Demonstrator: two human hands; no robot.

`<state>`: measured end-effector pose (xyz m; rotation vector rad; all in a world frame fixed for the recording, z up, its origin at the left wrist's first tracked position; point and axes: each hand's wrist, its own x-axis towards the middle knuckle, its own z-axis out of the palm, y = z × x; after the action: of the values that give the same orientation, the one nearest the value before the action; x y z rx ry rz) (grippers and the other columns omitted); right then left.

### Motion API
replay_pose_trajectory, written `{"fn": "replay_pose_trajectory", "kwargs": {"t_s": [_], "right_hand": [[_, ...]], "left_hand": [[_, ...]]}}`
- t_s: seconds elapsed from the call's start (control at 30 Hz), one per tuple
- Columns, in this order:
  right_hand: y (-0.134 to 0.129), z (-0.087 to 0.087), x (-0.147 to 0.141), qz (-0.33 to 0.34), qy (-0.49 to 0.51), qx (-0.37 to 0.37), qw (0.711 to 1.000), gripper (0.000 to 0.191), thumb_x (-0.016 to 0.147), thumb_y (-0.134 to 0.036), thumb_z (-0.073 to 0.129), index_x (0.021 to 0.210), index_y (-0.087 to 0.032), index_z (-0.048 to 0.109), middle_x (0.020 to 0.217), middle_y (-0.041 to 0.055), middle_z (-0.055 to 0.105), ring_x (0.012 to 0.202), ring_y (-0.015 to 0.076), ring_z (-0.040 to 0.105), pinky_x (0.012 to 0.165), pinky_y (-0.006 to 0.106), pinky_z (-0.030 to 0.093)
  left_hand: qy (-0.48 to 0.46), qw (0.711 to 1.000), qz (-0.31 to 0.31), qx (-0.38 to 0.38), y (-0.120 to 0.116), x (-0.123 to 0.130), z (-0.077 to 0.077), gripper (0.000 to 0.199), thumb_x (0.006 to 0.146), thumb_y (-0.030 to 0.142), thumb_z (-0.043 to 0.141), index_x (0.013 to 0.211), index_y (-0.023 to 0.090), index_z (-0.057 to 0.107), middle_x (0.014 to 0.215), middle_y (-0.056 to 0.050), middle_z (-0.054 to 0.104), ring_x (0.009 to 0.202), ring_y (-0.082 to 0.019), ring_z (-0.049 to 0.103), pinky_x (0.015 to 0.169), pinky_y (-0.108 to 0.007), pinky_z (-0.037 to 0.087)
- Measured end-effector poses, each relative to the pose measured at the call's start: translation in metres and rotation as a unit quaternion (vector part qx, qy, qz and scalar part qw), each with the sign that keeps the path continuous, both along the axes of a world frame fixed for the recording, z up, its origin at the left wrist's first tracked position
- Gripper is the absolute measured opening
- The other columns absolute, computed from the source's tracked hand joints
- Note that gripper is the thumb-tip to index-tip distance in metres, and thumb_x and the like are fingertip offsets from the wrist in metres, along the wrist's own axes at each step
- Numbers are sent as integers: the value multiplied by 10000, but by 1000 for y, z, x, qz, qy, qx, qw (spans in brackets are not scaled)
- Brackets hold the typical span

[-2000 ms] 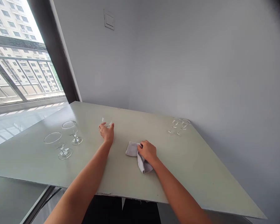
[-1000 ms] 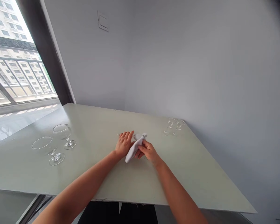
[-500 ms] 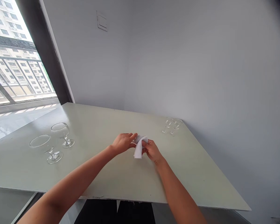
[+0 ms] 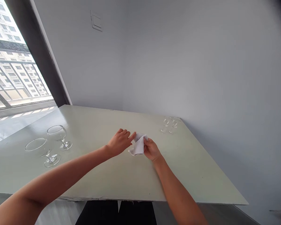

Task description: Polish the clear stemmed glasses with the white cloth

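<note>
The pale green, smooth-topped counter [image 4: 189, 165] looks slick to me, so a knocked glass might skid as well as topple. On its left side stand a large, clear, round-bowled stemmed glass [image 4: 42, 152] and, just beyond, a matching large clear glass [image 4: 59, 137]. My left forearm passes near the closer one; an outward swing of the elbow could tip it. My bare left hand [image 4: 121, 140] is over the counter's middle, fingers bent; whether they close on anything I cannot tell, but a fingertip pinch there could slip. My bare right hand [image 4: 151, 150], also over the middle, grips a pale grey, soft fabric cloth [image 4: 138, 146] by its right side. Its loose lower end could snag my left fingers. Near the counter's far right corner, a small clear stemmed glass [image 4: 165, 125] and its small clear twin [image 4: 174, 125] stand close together; a wide reach could knock them against each other.
</note>
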<state>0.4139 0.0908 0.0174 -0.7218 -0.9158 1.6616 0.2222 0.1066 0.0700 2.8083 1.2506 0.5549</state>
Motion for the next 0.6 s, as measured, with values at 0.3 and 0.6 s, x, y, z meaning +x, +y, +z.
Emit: {"fn": "replay_pose_trajectory", "kwargs": {"t_s": [0.3, 0.6], "right_hand": [[-16, 14, 7, 203, -180, 118, 955, 245, 694, -369, 684, 708, -127, 650, 641, 30, 628, 520, 137, 569, 518, 281, 460], [-10, -5, -15, 71, -51, 21, 996, 300, 691, -456, 666, 794, -178, 616, 625, -10, 581, 499, 105, 522, 465, 240, 421]], "left_hand": [[-72, 825, -136, -544, 7, -29, 15, 473, 817, 584, 351, 824, 181, 597, 630, -22, 563, 541, -130, 491, 549, -263, 396], [-9, 998, -13, -60, -4, -19, 9, 341, 799, 347, 507, 1125, 275, 571, 772, -30, 617, 778, -182, 539, 704, -290, 383]]}}
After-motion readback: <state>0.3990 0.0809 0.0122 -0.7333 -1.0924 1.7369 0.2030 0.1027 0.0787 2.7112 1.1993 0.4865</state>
